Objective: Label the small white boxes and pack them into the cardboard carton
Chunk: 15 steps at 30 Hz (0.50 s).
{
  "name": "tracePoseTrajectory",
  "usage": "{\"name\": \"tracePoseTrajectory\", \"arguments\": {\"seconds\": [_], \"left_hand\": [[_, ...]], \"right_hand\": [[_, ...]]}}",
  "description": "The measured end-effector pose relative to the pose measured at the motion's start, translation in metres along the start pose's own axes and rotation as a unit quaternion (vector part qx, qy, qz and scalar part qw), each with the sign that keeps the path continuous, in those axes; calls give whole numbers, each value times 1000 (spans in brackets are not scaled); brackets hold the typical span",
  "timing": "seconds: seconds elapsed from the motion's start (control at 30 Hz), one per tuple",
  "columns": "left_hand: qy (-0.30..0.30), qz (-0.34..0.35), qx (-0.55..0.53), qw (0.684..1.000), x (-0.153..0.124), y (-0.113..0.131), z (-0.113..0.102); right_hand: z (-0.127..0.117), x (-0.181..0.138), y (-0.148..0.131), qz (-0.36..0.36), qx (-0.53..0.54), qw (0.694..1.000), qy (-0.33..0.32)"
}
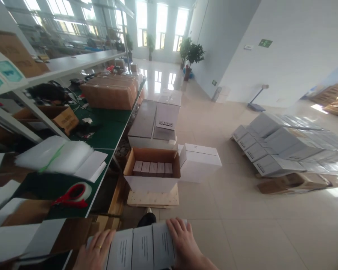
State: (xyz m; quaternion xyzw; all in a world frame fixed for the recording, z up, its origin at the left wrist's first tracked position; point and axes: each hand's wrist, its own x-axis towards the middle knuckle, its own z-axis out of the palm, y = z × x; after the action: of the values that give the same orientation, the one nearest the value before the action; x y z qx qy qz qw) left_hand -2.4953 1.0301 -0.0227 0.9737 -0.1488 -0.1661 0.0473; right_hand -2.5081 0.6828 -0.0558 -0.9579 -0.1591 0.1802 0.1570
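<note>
Between my two hands is a row of several small white boxes (142,247) with printed labels, squeezed together side by side. My left hand (97,245) wraps the left end of the row. At the right end, my right hand (183,240) presses with its fingers over the top edge. Ahead of the row, an open white carton (150,183) with a brown inside rests on a low wooden pallet (157,198). Inside that carton stand several more small white boxes (153,168).
To the left runs a green workbench (101,131) with red scissors (73,197), a tape roll (86,192) and bundled foam sheets (56,152). A closed white carton (201,161) stands right of the open one. Stacked cartons (287,146) sit on a pallet at the right.
</note>
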Motion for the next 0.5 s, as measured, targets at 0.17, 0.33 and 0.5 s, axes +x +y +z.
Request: {"name": "tracePoseTrajectory", "arguments": {"seconds": [0.17, 0.33, 0.5], "left_hand": [[32, 36, 5, 999, 121, -12, -90], [67, 59, 45, 995, 230, -17, -157], [37, 70, 69, 994, 317, -12, -157]], "right_hand": [[-98, 83, 18, 28, -5, 999, 40], [-151, 173, 60, 33, -34, 993, 110], [-152, 249, 115, 47, -48, 994, 90]]}}
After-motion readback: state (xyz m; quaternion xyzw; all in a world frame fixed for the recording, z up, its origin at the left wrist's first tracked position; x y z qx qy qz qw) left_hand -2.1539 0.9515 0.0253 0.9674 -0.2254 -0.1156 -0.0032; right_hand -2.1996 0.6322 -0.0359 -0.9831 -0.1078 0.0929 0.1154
